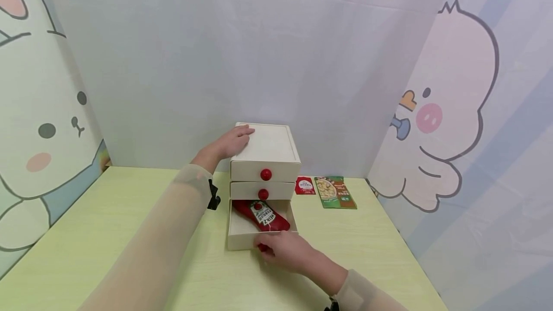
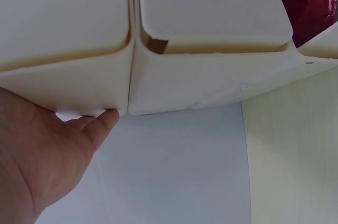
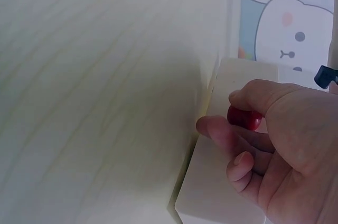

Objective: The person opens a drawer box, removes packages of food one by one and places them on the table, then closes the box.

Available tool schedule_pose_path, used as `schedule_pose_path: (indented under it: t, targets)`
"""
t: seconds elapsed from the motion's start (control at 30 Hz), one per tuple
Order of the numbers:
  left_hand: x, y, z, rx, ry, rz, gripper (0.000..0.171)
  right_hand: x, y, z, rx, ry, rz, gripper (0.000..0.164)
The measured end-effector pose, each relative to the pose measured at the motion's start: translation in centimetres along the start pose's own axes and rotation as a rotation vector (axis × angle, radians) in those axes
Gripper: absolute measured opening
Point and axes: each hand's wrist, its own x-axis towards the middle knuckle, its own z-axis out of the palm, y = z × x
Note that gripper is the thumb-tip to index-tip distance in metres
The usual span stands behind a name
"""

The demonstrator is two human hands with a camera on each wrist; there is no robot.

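A small white drawer cabinet [image 1: 271, 143] with three drawers and red knobs stands on the table. Its bottom drawer [image 1: 242, 241] is pulled out, and a red Heinz ketchup pouch [image 1: 265, 215] lies inside, slanting across it. My left hand [image 1: 231, 142] rests on the cabinet's top at the left edge; in the left wrist view this hand [image 2: 58, 150] lies against the cabinet with fingers partly hidden. With thumb and fingers my right hand [image 1: 285, 251] pinches the bottom drawer's red knob [image 3: 245, 118]. The upper two drawers are closed.
Right of the cabinet lie a small red packet [image 1: 305, 185] and a green-and-brown food packet [image 1: 335, 192]. Behind the table hangs a pale curtain [image 1: 259, 52], with cartoon-printed sheets along both sides.
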Motion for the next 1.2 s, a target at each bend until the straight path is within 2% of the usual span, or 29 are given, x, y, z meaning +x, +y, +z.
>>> schedule_pose_path:
  t: [1.2]
  targets:
    - [0.2,-0.3,0.2,0.025,0.005,0.002,0.061,-1.6,-1.8,0.6,-0.022,-0.027,-0.020,0.017]
